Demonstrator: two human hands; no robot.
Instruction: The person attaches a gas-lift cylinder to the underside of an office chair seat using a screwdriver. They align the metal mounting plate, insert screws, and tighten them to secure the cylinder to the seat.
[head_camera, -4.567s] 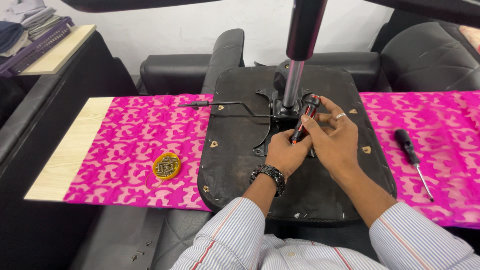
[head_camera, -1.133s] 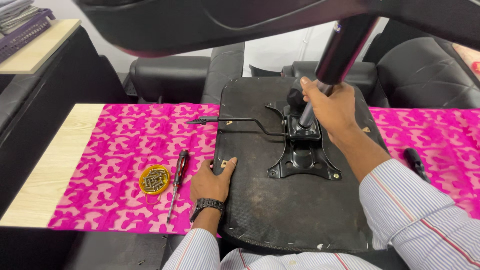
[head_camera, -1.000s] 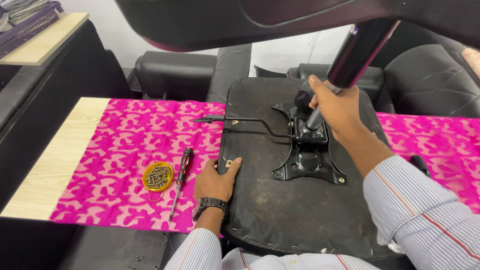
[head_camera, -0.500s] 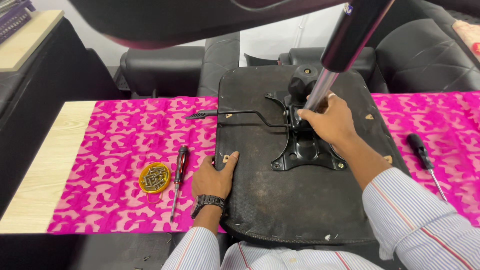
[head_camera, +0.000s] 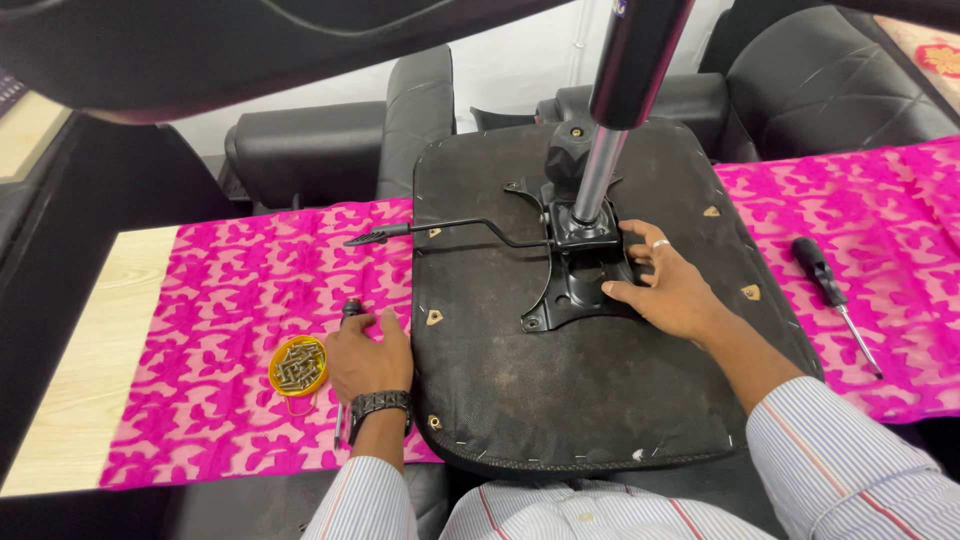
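An upturned black chair seat (head_camera: 580, 400) lies on a pink patterned cloth (head_camera: 230, 300). A black metal mechanism plate (head_camera: 560, 300) is mounted at its middle, with a gas-lift column (head_camera: 612, 120) rising from it and a thin lever (head_camera: 440, 228) sticking out to the left. My right hand (head_camera: 672, 292) rests on the right side of the plate with its fingers spread. My left hand (head_camera: 368, 355) lies at the seat's left edge, curled over a black-handled screwdriver (head_camera: 350, 308) whose shaft shows below my wrist.
A small yellow lid (head_camera: 298, 365) holding several screws sits on the cloth left of my left hand. A second screwdriver (head_camera: 825, 280) lies on the cloth to the right. Black chair parts (head_camera: 300, 150) stand behind the wooden table (head_camera: 90, 350), and a dark chair part overhangs the top.
My right hand slid down off the column onto the mechanism plate. My left hand shifted from the seat edge onto the screwdriver beside it.
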